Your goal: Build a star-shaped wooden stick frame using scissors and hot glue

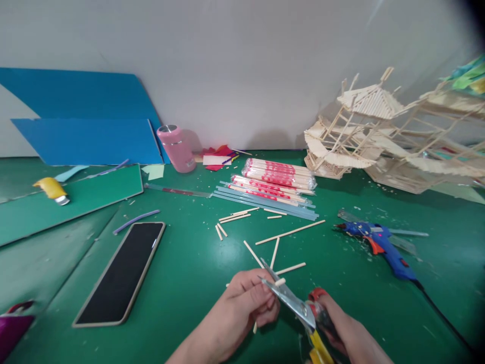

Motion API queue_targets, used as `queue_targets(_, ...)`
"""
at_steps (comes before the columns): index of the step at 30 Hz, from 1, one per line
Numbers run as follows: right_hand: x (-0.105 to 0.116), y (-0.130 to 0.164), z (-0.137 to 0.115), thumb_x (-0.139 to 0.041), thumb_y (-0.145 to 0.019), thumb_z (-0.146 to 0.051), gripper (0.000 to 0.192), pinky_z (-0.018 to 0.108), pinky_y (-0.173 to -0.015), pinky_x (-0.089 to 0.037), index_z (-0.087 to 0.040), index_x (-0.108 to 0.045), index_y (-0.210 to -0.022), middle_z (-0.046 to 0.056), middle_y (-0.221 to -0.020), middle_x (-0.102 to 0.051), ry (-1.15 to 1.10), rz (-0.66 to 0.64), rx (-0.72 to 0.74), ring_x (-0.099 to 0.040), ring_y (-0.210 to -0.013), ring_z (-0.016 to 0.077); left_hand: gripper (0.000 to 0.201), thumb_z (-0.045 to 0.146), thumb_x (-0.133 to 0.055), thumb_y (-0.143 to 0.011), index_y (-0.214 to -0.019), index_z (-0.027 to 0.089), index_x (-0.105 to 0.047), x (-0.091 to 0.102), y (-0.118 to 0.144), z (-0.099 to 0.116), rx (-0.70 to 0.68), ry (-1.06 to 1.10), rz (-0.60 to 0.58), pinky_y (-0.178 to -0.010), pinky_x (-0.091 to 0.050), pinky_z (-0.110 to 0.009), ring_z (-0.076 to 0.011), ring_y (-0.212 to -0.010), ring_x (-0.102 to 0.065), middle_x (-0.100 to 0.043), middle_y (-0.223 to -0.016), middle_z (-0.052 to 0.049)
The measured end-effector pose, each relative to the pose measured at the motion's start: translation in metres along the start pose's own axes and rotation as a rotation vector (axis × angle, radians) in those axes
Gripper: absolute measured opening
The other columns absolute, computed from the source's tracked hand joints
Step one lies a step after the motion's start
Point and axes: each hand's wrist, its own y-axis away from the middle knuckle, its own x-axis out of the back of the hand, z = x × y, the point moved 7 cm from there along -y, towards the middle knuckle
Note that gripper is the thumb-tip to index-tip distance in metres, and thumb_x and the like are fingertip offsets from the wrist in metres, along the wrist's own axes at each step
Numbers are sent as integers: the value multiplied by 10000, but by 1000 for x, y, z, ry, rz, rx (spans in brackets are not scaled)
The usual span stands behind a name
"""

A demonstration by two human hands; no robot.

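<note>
Here's the green counter (189, 263), spread right across the scene, and far right on it stands the big stick-built model (371, 103), with blue boards (87, 141) leaning at the far left. A phone (123, 273) lies near left; the wrapped stick bundles (278, 174) sit far centre; the blue glue gun (390, 247) rests on the right.

And the action is near centre! The left hand (250, 298) is curled tight, thumb and fingers pinching a thin wooden stick (280, 282). The right hand (341, 323) is wrapped round the handles of the scissors (291, 301), their blades parted a little and reaching over to the left, the stick's end right there at them. Whether the edges have bitten, I cannot tell.

This looks like the trimming step, folks. The next move calls for a steady pinch, fingertips clear of the edges, and a firm squeeze on the handles.

Smallest of all, the short stick pieces (239, 218) lie scattered just beyond the hands.
</note>
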Motion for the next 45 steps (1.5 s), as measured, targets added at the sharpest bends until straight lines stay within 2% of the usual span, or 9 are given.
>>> queue_targets(4,3,1,-9,-589,-591,-236,444,234,-680,-462,-214,-489,-1023,31,-804,-654,67,8,27,-626,-809,214,296,344,-595,-769,-583,134,-498,2,1,-2,-37,-23,71,-452,-181,-223,-61,-458,-295,-345,-496,50)
queue_targets(8,4,3,-18,-586,-560,-216,496,232,-643,-466,-185,-461,-1039,50,-816,-646,117,-26,41,-623,-756,209,266,362,-579,-787,-664,131,-535,6,4,-2,-116,-118,144,-459,-199,-211,-56,-489,-294,-362,-545,50)
queue_targets(16,7,5,-11,-641,-535,-243,612,250,-702,-467,-197,-437,-1110,53,-888,-625,95,25,72,-604,-830,214,335,383,-638,-719,-552,132,-491,-4,0,-4,21,55,20,-466,-169,-238,-59,-424,-293,-325,-474,56)
queue_targets(22,1,6,-4,-562,-606,-184,506,217,-721,-457,-195,-435,-1096,49,-890,-643,73,-22,10,-617,-831,185,378,400,-634,-714,-505,144,-450,-5,-1,-7,36,85,-12,-479,-193,-249,-68,-402,-307,-333,-433,56)
queue_targets(25,2,5,-4,-543,-629,-174,484,212,-704,-457,-185,-438,-1102,58,-877,-657,110,12,22,-617,-864,200,306,353,-601,-759,-566,142,-493,-1,-1,-9,4,59,23,-460,-193,-234,-69,-420,-300,-320,-445,61)
queue_targets(30,-1,2,-3,-618,-564,-214,591,188,-653,-468,-206,-422,-1122,24,-841,-653,108,9,36,-627,-796,183,229,335,-587,-785,-680,135,-553,5,2,-5,-87,-56,115,-454,-214,-205,-56,-473,-299,-368,-530,51)
queue_targets(34,0,1,-3,-673,-492,-237,653,224,-672,-479,-247,-434,-1100,12,-855,-652,81,58,45,-624,-823,208,250,324,-613,-759,-629,122,-547,4,1,-5,-52,-28,98,-442,-189,-208,-53,-457,-297,-365,-509,48)
queue_targets(39,1,3,-3,-640,-520,-217,593,225,-692,-471,-214,-458,-1085,34,-868,-649,81,40,68,-622,-843,210,348,377,-630,-723,-530,140,-464,-1,-1,-8,25,59,35,-464,-193,-227,-55,-409,-284,-306,-442,68)
queue_targets(45,2,2,-1,-583,-549,-198,533,249,-649,-468,-199,-453,-1066,40,-796,-650,135,41,40,-627,-796,233,287,377,-582,-775,-622,143,-513,3,1,-8,-33,-42,91,-448,-210,-211,-63,-440,-265,-297,-451,71)
